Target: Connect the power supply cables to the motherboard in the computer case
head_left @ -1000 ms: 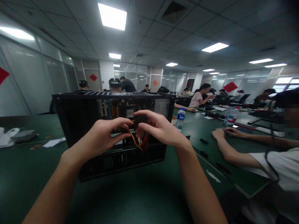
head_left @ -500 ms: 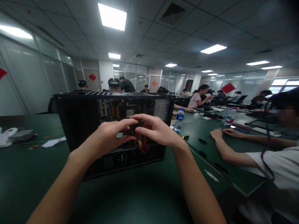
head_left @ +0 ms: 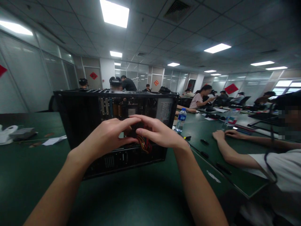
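A black computer case (head_left: pixel 77 131) stands on the table before me with its side off, showing the motherboard (head_left: pixel 131 110) inside. Both my hands are in front of this opening, fingers curled toward each other around something dark. From between them hangs a bundle of power cables (head_left: pixel 146 145) with red, yellow and black wires. My left hand (head_left: pixel 110 133) reaches in from the left, thumb below and fingers above, gripping at the bundle's dark upper end. My right hand (head_left: pixel 157 130) closes on the same bundle from the right. The fingertips partly hide what is pinched there.
A water bottle (head_left: pixel 181 120) stands right of the case. To my right, another person's forearm (head_left: pixel 230 150) rests on the green table (head_left: pixel 131 201), near a dark pen-like tool (head_left: pixel 223 168). A paper (head_left: pixel 54 140) and a grey box (head_left: pixel 22 134) lie at left.
Both hands stay around the cables, with the left hand and its fingers shifting slightly. The hanging wires have swung a little. The whole view has tilted slightly.
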A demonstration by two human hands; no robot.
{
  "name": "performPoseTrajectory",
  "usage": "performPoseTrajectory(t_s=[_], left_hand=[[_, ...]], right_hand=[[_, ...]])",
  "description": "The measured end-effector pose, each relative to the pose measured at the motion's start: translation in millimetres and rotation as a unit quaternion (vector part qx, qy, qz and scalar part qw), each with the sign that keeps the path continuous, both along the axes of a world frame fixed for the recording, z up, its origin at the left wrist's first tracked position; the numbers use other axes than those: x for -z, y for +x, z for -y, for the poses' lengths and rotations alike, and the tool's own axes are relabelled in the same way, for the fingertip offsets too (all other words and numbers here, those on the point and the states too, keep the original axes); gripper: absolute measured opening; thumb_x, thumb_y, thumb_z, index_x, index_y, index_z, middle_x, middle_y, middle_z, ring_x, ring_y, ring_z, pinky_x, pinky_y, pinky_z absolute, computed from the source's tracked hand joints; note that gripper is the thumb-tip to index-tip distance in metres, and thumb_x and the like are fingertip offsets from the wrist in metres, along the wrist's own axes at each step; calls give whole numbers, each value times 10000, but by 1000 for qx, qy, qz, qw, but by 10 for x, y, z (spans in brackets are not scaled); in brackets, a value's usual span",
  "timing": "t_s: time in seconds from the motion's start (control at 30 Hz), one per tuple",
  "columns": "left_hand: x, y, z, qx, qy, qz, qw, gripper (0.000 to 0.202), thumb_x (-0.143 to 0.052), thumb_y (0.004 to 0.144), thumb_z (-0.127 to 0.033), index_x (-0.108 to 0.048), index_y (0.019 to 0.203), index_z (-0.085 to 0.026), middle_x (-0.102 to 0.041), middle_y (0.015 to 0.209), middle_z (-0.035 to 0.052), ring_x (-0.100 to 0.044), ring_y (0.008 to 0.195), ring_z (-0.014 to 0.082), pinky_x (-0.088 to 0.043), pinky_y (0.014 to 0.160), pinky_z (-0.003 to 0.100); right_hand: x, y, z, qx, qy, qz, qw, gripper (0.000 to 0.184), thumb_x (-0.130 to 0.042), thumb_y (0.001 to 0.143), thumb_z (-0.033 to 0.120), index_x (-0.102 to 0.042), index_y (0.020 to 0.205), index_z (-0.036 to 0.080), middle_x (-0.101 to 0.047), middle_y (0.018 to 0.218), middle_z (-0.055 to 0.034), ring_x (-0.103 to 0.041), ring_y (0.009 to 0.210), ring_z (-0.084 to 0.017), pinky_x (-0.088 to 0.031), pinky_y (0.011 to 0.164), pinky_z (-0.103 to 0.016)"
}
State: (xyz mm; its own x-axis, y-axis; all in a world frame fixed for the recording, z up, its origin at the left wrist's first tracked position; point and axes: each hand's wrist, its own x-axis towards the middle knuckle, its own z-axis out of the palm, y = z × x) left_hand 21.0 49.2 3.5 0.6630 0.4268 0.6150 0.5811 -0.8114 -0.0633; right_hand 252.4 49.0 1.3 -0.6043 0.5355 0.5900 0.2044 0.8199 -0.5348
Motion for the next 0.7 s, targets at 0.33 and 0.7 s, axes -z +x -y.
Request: performPoseTrajectory(t_s=[0.33,0.7], left_hand=[[-42,-30,-21,-43,-49,-36,997,613,-656,841,-536,-531,1388,-289,-737,1032,39,-691,907,226,-517,832,305],[-6,-73,-147,-78,-28,-66,994,489,-678,829,-472,-611,1265,-260,-740,1039,66,-698,929,254,-524,828,329]], right_hand=[[83,-85,-77,2,-54,9,999,733,-582,950,339,-230,1580,213,-394,1555,-115,-537,1268,-238,-425,1104,-392],[141,-193,-158,-16,-49,12,999,774,-656,892,310,-268,1552,193,-360,1578,-119,-365,1437,-231,-268,1207,-383]])
